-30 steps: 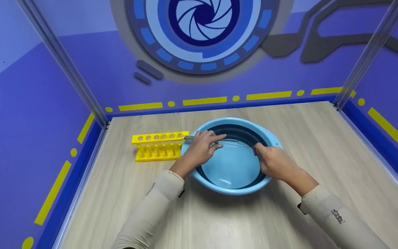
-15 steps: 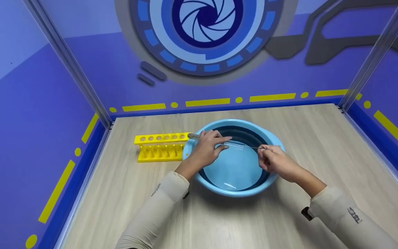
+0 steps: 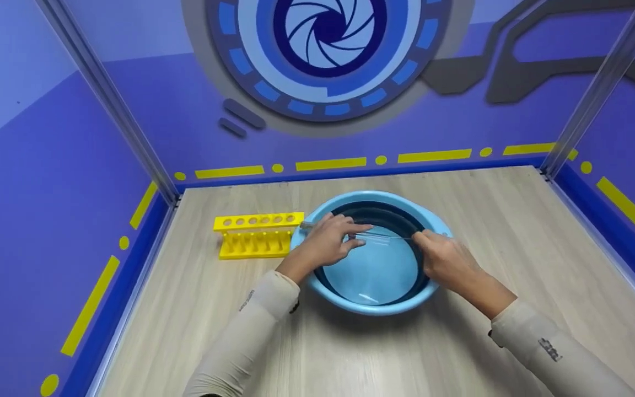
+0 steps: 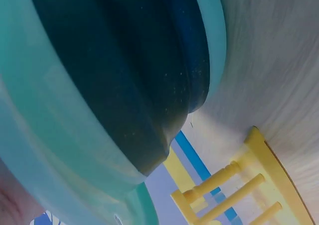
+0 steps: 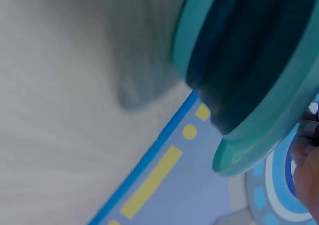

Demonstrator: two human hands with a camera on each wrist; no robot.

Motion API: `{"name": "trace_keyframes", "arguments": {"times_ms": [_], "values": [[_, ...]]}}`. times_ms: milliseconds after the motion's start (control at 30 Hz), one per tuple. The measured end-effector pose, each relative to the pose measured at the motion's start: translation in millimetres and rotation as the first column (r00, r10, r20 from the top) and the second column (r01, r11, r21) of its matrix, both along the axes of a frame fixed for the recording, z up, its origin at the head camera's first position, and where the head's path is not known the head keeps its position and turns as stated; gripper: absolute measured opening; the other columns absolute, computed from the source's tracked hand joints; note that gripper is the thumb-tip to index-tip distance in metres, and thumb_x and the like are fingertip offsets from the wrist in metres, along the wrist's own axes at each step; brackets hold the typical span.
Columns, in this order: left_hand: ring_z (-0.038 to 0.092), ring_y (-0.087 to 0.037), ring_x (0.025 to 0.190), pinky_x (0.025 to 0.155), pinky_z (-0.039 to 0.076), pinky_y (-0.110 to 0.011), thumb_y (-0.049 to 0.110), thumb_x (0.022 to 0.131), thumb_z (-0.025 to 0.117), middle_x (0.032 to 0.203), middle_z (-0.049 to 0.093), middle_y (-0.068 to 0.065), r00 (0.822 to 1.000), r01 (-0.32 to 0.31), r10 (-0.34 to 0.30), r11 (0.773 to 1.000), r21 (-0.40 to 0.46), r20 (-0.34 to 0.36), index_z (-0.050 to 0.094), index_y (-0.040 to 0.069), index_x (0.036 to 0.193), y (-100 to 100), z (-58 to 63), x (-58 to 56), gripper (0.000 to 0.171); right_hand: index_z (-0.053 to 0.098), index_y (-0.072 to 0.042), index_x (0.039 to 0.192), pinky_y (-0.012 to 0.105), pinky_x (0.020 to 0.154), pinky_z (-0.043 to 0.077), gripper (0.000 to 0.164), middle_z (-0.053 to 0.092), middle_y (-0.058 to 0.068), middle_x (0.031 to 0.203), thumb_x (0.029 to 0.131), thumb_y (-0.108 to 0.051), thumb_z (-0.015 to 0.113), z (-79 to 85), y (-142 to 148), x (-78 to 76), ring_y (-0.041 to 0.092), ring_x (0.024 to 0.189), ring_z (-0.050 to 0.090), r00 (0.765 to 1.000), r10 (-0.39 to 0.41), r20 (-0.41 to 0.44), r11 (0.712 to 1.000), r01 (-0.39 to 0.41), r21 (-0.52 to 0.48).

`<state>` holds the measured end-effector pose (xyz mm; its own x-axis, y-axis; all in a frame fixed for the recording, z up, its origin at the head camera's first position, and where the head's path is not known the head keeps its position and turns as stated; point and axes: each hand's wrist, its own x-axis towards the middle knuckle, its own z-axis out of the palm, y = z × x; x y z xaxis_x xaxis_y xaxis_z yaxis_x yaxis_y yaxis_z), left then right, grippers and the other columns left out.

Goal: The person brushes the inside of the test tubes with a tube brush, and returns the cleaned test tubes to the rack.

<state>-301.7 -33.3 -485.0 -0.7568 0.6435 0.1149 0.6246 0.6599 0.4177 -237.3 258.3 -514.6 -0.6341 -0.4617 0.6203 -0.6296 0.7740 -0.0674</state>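
Above the blue basin [image 3: 375, 310], my left hand [image 3: 326, 240] holds a clear glass test tube [image 3: 375, 238] lying sideways. Its greyish end [image 3: 307, 225] sticks out behind the fingers, close to the yellow test tube rack [image 3: 259, 221]. My right hand [image 3: 447, 256] pinches a thin wire handle [image 3: 403, 237] that runs out of the tube's right end, like that of a test tube brush. The left palm hides the tube's middle. Both wrist views show mostly the basin's outside, with a bit of the left hand [image 4: 15, 200] and right hand [image 5: 305, 160] at the edges.
The basin has dark folding sides and a light blue bottom. Left of it, the rack stands upright with a row of holes over several pegs. Purple-blue panels [image 3: 146, 121] with metal corner posts enclose the wooden tabletop [image 3: 372, 358] at the back and sides.
The right hand has turned at the wire, fingers facing more upward half a second ago and back of the hand up now. The left hand keeps its hold, the tube's left end slightly lower.
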Motion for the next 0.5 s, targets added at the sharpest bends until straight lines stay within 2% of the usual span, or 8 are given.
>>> {"name": "trace_keyframes", "arguments": {"times_ms": [67, 133, 267, 400, 500], "values": [[0.055, -0.018, 0.106, 0.103, 0.043, -0.041, 0.04, 0.108, 0.063, 0.114, 0.071, 0.003, 1.0, -0.005, 0.005, 1.0, 0.002, 0.02, 0.059, 0.039, 0.152, -1.7, -0.5, -1.2, 0.045, 0.066, -0.006, 0.1, 0.024, 0.049, 0.047, 0.02, 0.06, 0.007, 0.077, 0.091, 0.011, 0.064, -0.2, 1.4, -2.1, 0.016, 0.057, 0.053, 0.996, 0.005, -0.09, 0.997, 0.002, 0.075], [0.055, -0.018, 0.108, 0.103, 0.044, -0.041, 0.041, 0.108, 0.063, 0.117, 0.072, 0.003, 0.999, -0.015, 0.015, 1.0, 0.004, 0.03, 0.058, 0.041, 0.153, -3.4, -1.7, -1.9, 0.045, 0.067, -0.006, 0.103, 0.028, 0.049, 0.051, 0.02, 0.063, 0.009, 0.081, 0.091, 0.009, 0.064, 0.7, 1.6, -3.4, 0.018, 0.059, 0.057, 0.993, 0.008, -0.119, 0.992, 0.007, 0.127], [0.056, -0.019, 0.112, 0.109, 0.045, -0.043, 0.041, 0.108, 0.063, 0.12, 0.071, 0.003, 0.999, -0.043, 0.043, 0.999, 0.017, 0.015, 0.056, 0.044, 0.153, -6.8, -3.5, -1.9, 0.046, 0.065, -0.005, 0.109, 0.032, 0.058, 0.058, 0.016, 0.067, 0.009, 0.089, 0.096, 0.004, 0.062, 4.9, -0.7, -0.6, 0.019, 0.068, 0.062, 0.999, 0.012, -0.041, 0.978, -0.003, 0.207], [0.058, -0.019, 0.108, 0.108, 0.045, -0.043, 0.039, 0.107, 0.064, 0.115, 0.07, 0.002, 0.998, -0.056, 0.057, 0.998, 0.038, -0.027, 0.058, 0.042, 0.152, -8.8, -1.6, -0.9, 0.046, 0.064, -0.005, 0.113, 0.032, 0.065, 0.061, 0.016, 0.068, 0.009, 0.094, 0.098, 0.0, 0.063, 10.4, -5.0, 5.0, 0.018, 0.074, 0.062, 0.999, 0.001, 0.054, 0.964, -0.016, 0.264], [0.057, -0.018, 0.106, 0.107, 0.045, -0.042, 0.038, 0.106, 0.065, 0.111, 0.069, 0.003, 0.996, -0.064, 0.066, 0.997, 0.034, -0.065, 0.059, 0.043, 0.151, -9.1, 0.6, 0.4, 0.046, 0.063, -0.006, 0.107, 0.029, 0.064, 0.059, 0.016, 0.067, 0.007, 0.09, 0.095, 0.004, 0.065, 12.0, -9.1, 6.0, 0.017, 0.071, 0.059, 0.997, 0.014, 0.079, 0.973, -0.032, 0.227]]}}
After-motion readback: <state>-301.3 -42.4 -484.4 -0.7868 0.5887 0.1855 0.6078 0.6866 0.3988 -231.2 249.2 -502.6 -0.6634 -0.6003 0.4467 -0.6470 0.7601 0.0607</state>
